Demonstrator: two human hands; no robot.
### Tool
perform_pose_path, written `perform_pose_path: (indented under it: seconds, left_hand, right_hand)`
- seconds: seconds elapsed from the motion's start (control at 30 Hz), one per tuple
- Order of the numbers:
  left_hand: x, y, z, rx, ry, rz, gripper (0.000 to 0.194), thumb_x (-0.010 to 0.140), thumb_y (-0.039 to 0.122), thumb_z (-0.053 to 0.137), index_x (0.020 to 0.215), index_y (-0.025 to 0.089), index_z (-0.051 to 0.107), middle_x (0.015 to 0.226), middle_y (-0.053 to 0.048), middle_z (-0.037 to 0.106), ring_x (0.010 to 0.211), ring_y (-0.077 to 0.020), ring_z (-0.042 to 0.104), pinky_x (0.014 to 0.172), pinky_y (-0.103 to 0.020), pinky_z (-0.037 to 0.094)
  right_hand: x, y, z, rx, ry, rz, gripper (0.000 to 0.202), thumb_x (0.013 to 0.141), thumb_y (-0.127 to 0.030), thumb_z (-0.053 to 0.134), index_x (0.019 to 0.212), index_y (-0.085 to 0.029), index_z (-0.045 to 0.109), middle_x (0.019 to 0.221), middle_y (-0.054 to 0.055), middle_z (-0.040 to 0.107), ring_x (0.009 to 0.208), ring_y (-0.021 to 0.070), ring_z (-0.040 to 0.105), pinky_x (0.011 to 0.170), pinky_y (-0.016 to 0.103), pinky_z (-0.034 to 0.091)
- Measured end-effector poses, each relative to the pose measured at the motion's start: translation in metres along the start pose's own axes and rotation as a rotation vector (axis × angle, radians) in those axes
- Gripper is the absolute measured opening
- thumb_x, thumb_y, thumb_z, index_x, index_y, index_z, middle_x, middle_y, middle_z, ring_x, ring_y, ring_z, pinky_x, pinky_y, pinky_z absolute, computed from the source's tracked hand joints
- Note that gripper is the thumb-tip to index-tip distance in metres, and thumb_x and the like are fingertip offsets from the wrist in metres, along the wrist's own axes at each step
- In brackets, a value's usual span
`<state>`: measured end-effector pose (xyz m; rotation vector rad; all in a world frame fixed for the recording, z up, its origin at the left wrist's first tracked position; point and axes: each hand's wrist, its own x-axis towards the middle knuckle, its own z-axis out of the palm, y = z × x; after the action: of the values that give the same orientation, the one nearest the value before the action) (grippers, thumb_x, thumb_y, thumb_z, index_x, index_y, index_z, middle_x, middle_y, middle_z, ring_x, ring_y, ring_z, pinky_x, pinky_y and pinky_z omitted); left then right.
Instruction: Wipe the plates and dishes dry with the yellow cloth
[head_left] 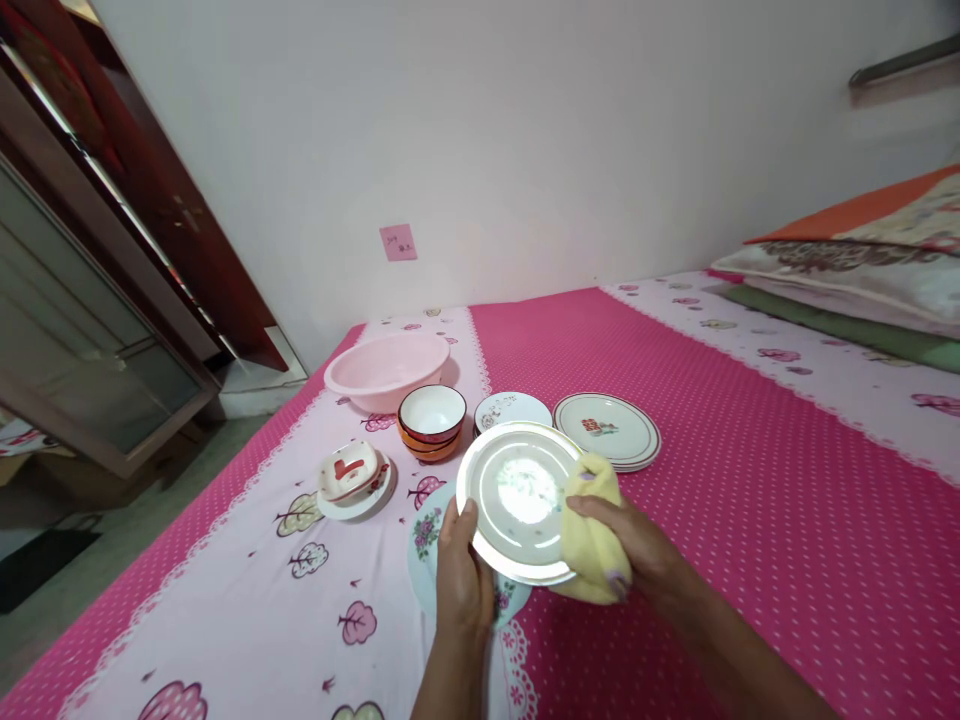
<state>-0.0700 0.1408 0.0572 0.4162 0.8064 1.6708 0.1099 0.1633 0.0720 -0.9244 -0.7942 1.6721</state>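
A round white plate [521,500] is held up and tilted, its face shining with reflected light. My left hand [463,575] grips its left edge, thumb on the rim. My right hand [630,535] is closed round a yellow cloth [596,540], which touches the plate's right edge. Below the held plate, a pale plate with purple flowers [425,545] lies on the bed cover, partly hidden. Just behind are a small floral plate [514,408] and stacked larger plates with a red print [609,430].
Stacked bowls [432,415] stand left of the plates, with a pink basin [386,365] behind. Squarish dishes [349,470] rest on a plate further left. Folded bedding [862,270] lies at the right, against the wall side.
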Motion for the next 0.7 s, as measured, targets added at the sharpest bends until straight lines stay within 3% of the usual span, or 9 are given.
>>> perform_pose_path:
  seconds: [0.2,0.3,0.4,0.57,0.63,0.7]
  left_hand:
    - [0.002,0.015,-0.007,0.056,-0.12,-0.164,0.048,0.084,0.033,0.081,0.126,0.015,0.069,0.113,-0.014,0.079,0.105,-0.029,0.076,0.098,-0.041,0.058]
    - [0.001,0.014,-0.007,0.089,-0.086,-0.157,0.043,0.083,0.035,0.081,0.119,0.014,0.071,0.103,-0.013,0.081,0.102,-0.0301,0.077,0.096,-0.043,0.059]
    - [0.002,0.011,-0.006,0.051,0.019,-0.086,0.043,0.083,0.033,0.081,0.121,0.016,0.07,0.099,-0.011,0.081,0.099,-0.0286,0.077,0.096,-0.043,0.059]
    - [0.004,0.005,-0.001,-0.017,0.218,0.029,0.037,0.092,0.031,0.069,0.127,0.019,0.068,0.106,-0.009,0.08,0.095,-0.0244,0.077,0.093,-0.04,0.061]
    - [0.002,0.002,0.001,-0.029,0.272,0.051,0.034,0.097,0.034,0.061,0.128,0.02,0.067,0.109,-0.009,0.08,0.097,-0.0241,0.077,0.09,-0.039,0.062]
    - [-0.001,-0.001,0.003,-0.032,0.312,0.053,0.033,0.1,0.035,0.055,0.127,0.019,0.067,0.108,-0.009,0.079,0.096,-0.0243,0.076,0.088,-0.039,0.062]
  right_hand:
    - [-0.01,-0.02,-0.017,-0.123,-0.166,0.102,0.049,0.068,-0.031,0.085,0.112,-0.021,0.068,0.093,0.008,0.081,0.083,0.0341,0.078,0.077,0.046,0.06]
    - [-0.011,-0.018,-0.013,-0.109,-0.155,0.118,0.052,0.068,-0.033,0.086,0.116,-0.021,0.067,0.092,0.008,0.081,0.083,0.0338,0.078,0.077,0.046,0.061]
    - [-0.007,-0.013,-0.001,-0.044,-0.089,0.092,0.048,0.071,-0.037,0.085,0.112,-0.021,0.066,0.092,0.008,0.081,0.084,0.0342,0.078,0.076,0.045,0.061]
    - [-0.008,0.02,0.03,0.166,0.074,0.028,0.054,0.073,-0.041,0.085,0.118,-0.024,0.061,0.097,0.005,0.081,0.095,0.0353,0.077,0.087,0.049,0.061]
    - [-0.015,0.043,0.043,0.237,0.163,0.075,0.06,0.072,-0.043,0.085,0.123,-0.025,0.059,0.1,0.005,0.081,0.1,0.0362,0.076,0.089,0.049,0.061]
    - [-0.023,0.063,0.054,0.292,0.161,0.129,0.063,0.073,-0.047,0.083,0.126,-0.026,0.058,0.107,0.006,0.08,0.106,0.0354,0.074,0.089,0.046,0.062]
